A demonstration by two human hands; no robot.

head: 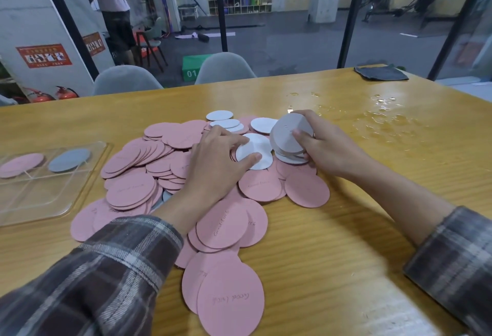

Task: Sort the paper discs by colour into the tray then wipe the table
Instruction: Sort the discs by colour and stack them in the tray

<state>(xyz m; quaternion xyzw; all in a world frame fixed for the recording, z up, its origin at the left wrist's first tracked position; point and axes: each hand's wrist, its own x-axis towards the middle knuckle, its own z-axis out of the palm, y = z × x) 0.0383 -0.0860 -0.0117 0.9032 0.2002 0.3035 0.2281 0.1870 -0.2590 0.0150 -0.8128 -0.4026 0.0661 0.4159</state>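
Your right hand [327, 146] clamps a tilted stack of pale discs [288, 135], seemingly so your left hand [213, 159] can feed it, pinching the loose pale disc [255, 153] just left of that stack, atop the pink pile [133, 189]. The tray [53, 202] waits well left of both grips.

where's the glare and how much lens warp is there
Head view: glare sits on the wet patch at the far right of the table and on the clear tray; wide-angle warp stretches the nearest pink discs into ovals and bows the table edge.
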